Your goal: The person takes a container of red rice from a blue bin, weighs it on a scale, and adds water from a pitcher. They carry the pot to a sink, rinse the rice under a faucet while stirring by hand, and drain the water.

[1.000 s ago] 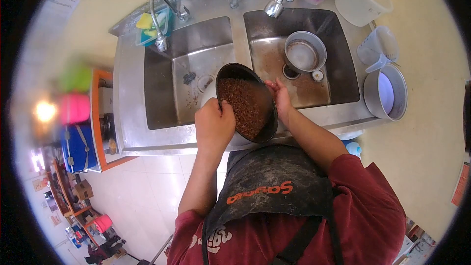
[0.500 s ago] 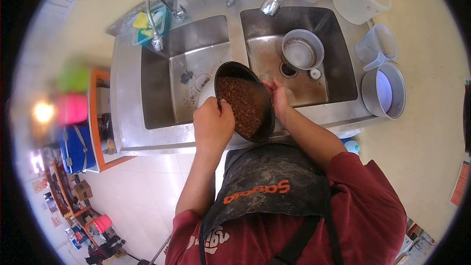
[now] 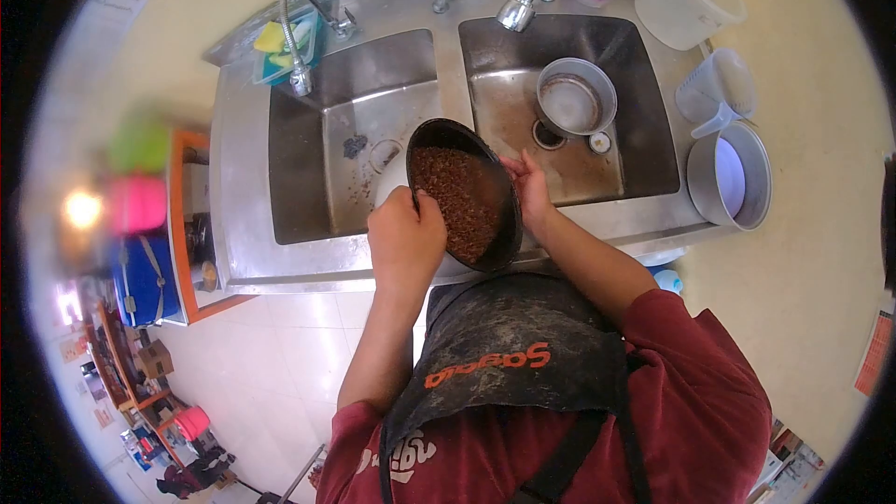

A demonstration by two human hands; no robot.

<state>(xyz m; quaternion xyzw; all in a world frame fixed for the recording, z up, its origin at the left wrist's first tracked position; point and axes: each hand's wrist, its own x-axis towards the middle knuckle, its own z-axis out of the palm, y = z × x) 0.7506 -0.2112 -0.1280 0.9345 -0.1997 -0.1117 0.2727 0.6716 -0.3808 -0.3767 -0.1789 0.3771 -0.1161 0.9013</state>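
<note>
A black bowl (image 3: 509, 219) holding wet-looking brown grains (image 3: 453, 196) is tilted to the left over the front edge of the sinks. My left hand (image 3: 406, 235) is closed on its left rim, thumb over the edge. At the right side, my right hand (image 3: 528, 189) grips the bowl's outer wall near the top, its fingertips partly behind it. Something white and rounded (image 3: 394, 177) shows behind the black bowl on the left, mostly hidden by it.
Scattered brown bits lie in the left sink (image 3: 350, 173). A round metal pan (image 3: 577, 98) sits in the right sink (image 3: 485, 84) beside the drain. A measuring jug (image 3: 714, 84), another metal pan (image 3: 761, 173) and a clear tub (image 3: 686, 0) stand at right. Flexible faucets (image 3: 516, 12) overhang the basins.
</note>
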